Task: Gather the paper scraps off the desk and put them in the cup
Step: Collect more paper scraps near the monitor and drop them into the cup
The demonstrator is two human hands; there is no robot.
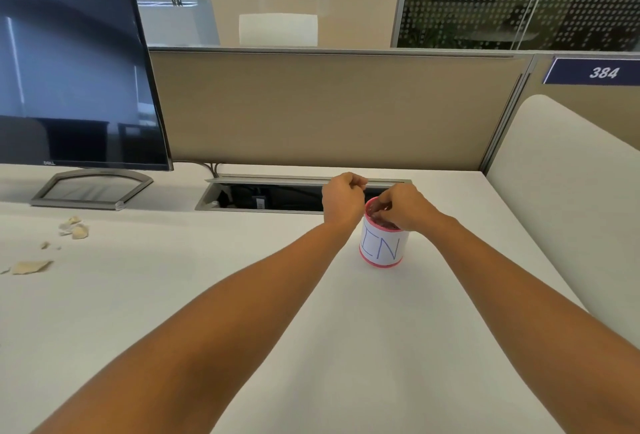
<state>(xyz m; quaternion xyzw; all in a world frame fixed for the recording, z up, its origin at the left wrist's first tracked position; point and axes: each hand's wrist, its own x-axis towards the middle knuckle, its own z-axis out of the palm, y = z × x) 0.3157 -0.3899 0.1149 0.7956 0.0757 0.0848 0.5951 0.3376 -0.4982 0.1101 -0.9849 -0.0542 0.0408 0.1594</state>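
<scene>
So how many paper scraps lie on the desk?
About 6, far left: cluster of three by the monitor stand, one crumb nearer, flat piece and sliver nearest. More may be hidden.

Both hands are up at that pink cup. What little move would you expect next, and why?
Probably the left hand should reach left to the paper scraps near the monitor stand. Several lie on the desk, while both hands crowd the cup, the right hand curled over its mouth. Whether either holds paper is unclear.

Cup (380,263) mouth behind the right hand (401,206), first letter of its label (388,248) behind the left wrist (341,224)
</scene>
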